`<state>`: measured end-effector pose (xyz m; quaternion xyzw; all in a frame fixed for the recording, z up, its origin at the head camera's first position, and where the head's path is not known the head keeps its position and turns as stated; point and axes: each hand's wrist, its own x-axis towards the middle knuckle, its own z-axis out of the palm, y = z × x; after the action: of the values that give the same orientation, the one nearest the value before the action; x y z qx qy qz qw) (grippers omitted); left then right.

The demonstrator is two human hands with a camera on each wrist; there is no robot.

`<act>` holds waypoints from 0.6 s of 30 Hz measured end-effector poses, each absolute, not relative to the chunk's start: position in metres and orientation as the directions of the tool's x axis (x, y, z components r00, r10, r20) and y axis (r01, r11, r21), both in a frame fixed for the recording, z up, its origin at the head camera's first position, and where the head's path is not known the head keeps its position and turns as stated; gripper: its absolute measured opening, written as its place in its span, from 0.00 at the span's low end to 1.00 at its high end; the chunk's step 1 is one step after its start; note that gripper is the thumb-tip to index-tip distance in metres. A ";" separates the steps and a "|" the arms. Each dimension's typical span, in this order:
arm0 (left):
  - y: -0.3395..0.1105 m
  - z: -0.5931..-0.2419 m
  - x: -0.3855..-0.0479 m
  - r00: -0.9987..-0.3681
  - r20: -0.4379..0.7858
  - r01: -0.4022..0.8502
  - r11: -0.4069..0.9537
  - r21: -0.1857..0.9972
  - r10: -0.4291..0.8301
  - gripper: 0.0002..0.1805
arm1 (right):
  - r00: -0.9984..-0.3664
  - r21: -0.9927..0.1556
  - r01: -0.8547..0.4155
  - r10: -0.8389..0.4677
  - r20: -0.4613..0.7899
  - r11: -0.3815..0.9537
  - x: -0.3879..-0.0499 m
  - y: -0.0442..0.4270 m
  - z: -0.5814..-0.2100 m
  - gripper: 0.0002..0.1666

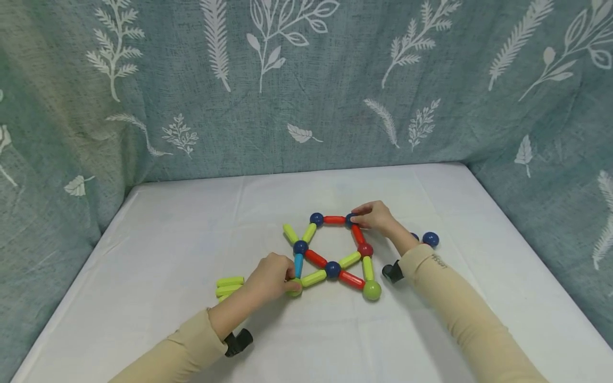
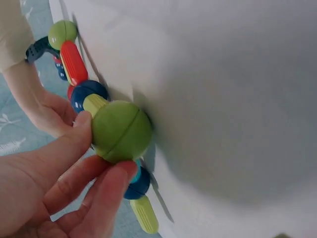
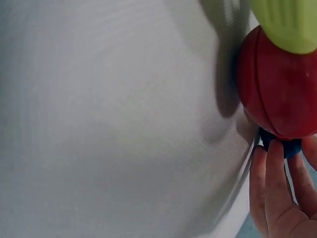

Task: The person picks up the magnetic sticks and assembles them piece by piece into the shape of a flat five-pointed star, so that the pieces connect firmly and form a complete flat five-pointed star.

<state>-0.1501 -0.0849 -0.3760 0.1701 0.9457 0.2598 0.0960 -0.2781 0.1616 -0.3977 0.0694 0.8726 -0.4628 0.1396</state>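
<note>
- Rod-and-ball frame [image 1: 332, 269] sat mid-surface [image 1: 182, 234], between both hands.
- Left grip [image 1: 272, 275] pinched the near-left green ball [image 2: 121, 131]; right grip [image 1: 375, 217] pinched the far-right blue ball [image 1: 348, 219].
- Probably light, stiff plastic; smooth balls maybe slippery, joints likely weakest.
- Best hold: corner balls, fingertips either side.
- Surface was white, cloth-covered, lightly creased; leaf-print fabric [image 1: 191, 143] hung behind and alongside.
</note>
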 end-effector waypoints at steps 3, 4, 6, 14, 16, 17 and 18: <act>-0.084 -0.378 -0.149 -0.925 -0.079 0.278 0.805 0.525 0.371 0.15 | -0.948 -0.791 0.259 -0.010 -0.317 0.554 -0.278 0.162 -0.398 0.19; -0.085 -0.378 -0.149 -0.925 -0.083 0.274 0.802 0.531 0.371 0.14 | -0.947 -0.792 0.263 -0.009 -0.321 0.551 -0.278 0.163 -0.399 0.19; -0.088 -0.377 -0.150 -0.921 -0.108 0.258 0.793 0.552 0.374 0.11 | -0.945 -0.791 0.269 -0.006 -0.326 0.549 -0.279 0.164 -0.399 0.20; -0.138 -0.369 -0.155 -0.901 -0.217 0.190 0.792 0.580 0.375 0.16 | -0.938 -0.802 0.298 0.001 -0.348 0.518 -0.280 0.164 -0.401 0.20; -0.158 -0.370 -0.156 -0.907 -0.208 0.187 0.791 0.582 0.367 0.17 | -0.940 -0.807 0.292 -0.004 -0.342 0.514 -0.280 0.165 -0.401 0.20; -0.168 -0.371 -0.156 -0.908 -0.202 0.189 0.789 0.584 0.367 0.17 | -0.941 -0.809 0.289 -0.004 -0.339 0.512 -0.280 0.165 -0.401 0.20; -0.177 -0.373 -0.157 -0.910 -0.197 0.190 0.788 0.585 0.365 0.17 | -0.942 -0.810 0.286 -0.003 -0.335 0.511 -0.279 0.165 -0.401 0.20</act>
<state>-0.1569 -0.1774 -0.3727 0.1488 0.9334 0.2893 0.1514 -0.2794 0.1653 -0.4013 0.0827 0.8564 -0.4875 0.1486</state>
